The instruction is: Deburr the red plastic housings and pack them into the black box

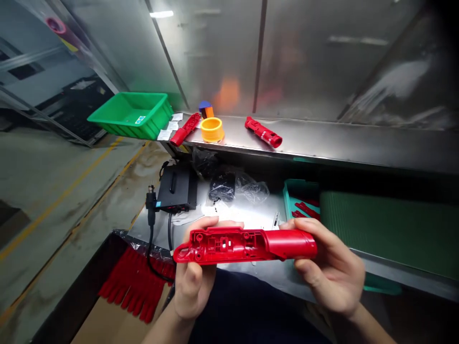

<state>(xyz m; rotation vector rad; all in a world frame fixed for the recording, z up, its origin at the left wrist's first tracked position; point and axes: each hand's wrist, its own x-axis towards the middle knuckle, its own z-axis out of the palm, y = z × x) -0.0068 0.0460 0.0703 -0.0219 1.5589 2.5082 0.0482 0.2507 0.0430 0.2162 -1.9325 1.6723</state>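
A long red plastic housing (247,244) lies crosswise in front of me, its ribbed inner side facing up at the left and its round barrel end to the right. My left hand (195,282) grips the looped left end, thumb on the front. My right hand (332,274) wraps around the barrel end. Both hands hold it above the metal bench (251,215).
On the upper steel shelf (358,143) lie two more red housings (263,132) (185,129), an orange ring (212,129) and a green bin (132,114). Below sit a black box (175,188), plastic bags (233,184), a teal tray (297,203) and a stack of red parts (134,286).
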